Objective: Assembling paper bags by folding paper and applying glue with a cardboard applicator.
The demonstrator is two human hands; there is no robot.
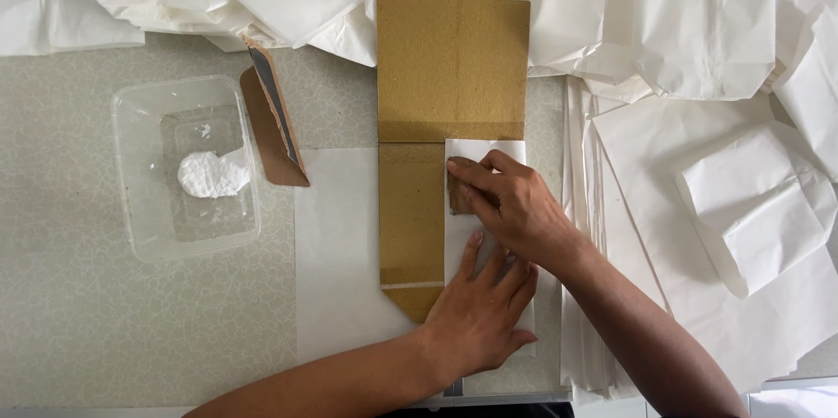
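Note:
A long brown cardboard template with a pointed lower end lies on a white paper sheet. A flap of white paper is folded over the template's right side. My right hand presses a small brown pad against that flap. My left hand lies flat with fingers spread on the lower part of the folded paper, holding it down.
A clear plastic tub with white paste sits at the left. A folded brown cardboard piece leans beside it. Stacked white sheets and finished white paper bags fill the right and the back.

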